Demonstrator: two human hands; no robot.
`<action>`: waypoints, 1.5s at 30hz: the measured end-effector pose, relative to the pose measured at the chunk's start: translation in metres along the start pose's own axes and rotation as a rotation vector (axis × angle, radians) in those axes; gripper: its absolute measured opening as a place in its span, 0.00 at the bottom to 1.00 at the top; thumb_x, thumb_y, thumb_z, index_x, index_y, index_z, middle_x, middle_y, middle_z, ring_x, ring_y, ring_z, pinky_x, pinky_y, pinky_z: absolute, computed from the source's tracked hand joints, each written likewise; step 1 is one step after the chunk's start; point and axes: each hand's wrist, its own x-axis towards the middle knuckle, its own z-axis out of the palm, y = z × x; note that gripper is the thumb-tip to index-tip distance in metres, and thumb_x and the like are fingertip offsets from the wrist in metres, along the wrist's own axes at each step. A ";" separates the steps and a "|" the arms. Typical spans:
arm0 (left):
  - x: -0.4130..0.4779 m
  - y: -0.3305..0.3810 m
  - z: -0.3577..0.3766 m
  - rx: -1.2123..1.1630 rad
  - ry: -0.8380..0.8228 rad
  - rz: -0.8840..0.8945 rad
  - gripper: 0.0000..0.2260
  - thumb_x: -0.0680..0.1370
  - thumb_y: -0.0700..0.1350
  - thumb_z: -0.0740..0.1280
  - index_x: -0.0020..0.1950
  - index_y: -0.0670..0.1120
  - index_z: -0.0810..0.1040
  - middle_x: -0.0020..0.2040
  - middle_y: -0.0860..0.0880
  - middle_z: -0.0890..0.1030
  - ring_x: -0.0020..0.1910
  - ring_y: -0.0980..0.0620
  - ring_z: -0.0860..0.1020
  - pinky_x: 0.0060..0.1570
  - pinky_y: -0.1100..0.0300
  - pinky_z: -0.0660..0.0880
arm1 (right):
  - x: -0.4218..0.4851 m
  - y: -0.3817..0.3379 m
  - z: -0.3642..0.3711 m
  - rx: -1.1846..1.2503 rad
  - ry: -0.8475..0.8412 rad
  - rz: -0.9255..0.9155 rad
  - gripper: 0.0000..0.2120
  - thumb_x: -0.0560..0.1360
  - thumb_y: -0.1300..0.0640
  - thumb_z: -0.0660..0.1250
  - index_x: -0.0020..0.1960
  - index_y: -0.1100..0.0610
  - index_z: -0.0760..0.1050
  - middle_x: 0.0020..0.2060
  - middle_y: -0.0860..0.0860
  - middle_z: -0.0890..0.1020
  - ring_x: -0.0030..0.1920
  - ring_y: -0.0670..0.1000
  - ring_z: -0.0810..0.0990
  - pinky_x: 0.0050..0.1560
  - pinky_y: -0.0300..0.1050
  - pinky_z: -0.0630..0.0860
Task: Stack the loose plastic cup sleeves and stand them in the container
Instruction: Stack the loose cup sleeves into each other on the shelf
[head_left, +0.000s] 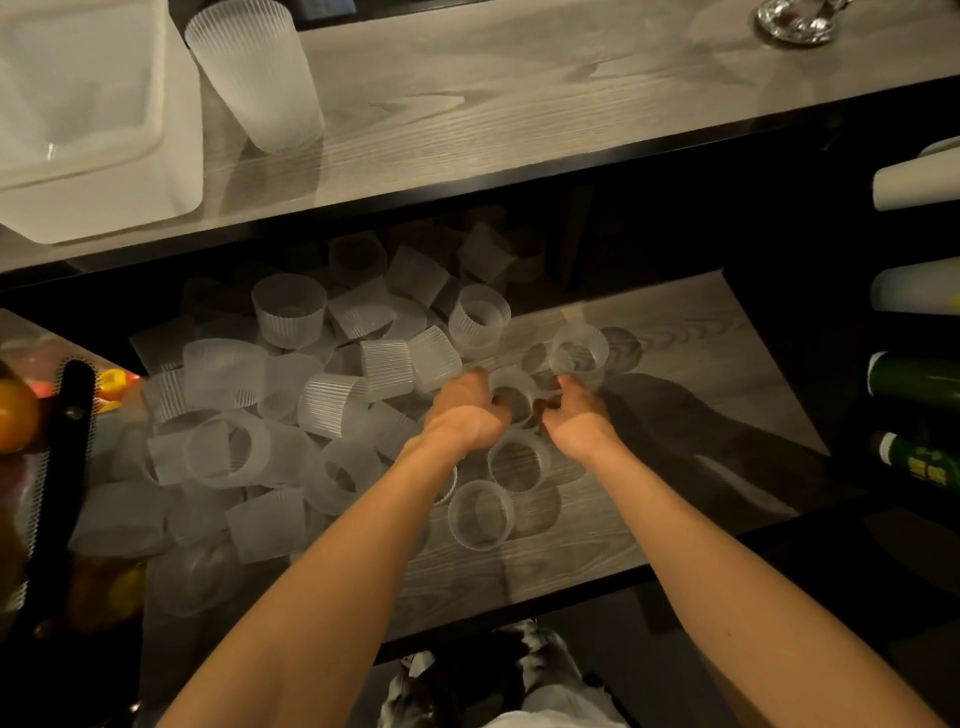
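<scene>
Your left hand (467, 413) curls its fingers onto the left rim of one ribbed sleeve (514, 384) on the lower shelf (675, 332), and your right hand (576, 418) grips that same sleeve from the other side. Both hands are grasping it, neither is released.

Left of that sleeve sprawls the loose pile (291, 395) of frosted sleeves, some on their sides, some upright. Just nearer you than that sleeve, one ring (519, 460) stands open end up, with a second ring (480, 514) nearer again. Beyond that sleeve to the right, a lone sleeve (579, 348) stands upright.

Far up and left of that sleeve, on the upper counter (519, 104), a tall stack (254, 73) stands beside the white container (78, 130), not inside it.
</scene>
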 end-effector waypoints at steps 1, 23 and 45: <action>0.001 0.001 0.001 0.002 -0.011 -0.006 0.20 0.81 0.48 0.64 0.71 0.44 0.72 0.60 0.41 0.81 0.53 0.41 0.83 0.56 0.46 0.81 | 0.001 -0.001 0.001 0.008 -0.007 0.004 0.15 0.80 0.57 0.65 0.67 0.57 0.73 0.60 0.56 0.80 0.61 0.59 0.79 0.58 0.50 0.76; 0.036 0.071 0.023 -0.366 -0.001 0.159 0.17 0.82 0.46 0.64 0.71 0.47 0.73 0.64 0.49 0.77 0.63 0.50 0.76 0.57 0.58 0.71 | 0.022 0.022 -0.070 0.161 0.176 -0.024 0.18 0.81 0.61 0.64 0.70 0.53 0.73 0.60 0.50 0.79 0.62 0.51 0.77 0.55 0.42 0.70; -0.014 -0.010 -0.015 -0.525 -0.024 0.221 0.05 0.79 0.41 0.69 0.53 0.47 0.81 0.45 0.52 0.81 0.43 0.54 0.79 0.46 0.56 0.79 | -0.032 0.016 -0.048 0.476 -0.343 0.022 0.11 0.80 0.58 0.68 0.60 0.61 0.74 0.51 0.58 0.83 0.46 0.52 0.87 0.50 0.47 0.80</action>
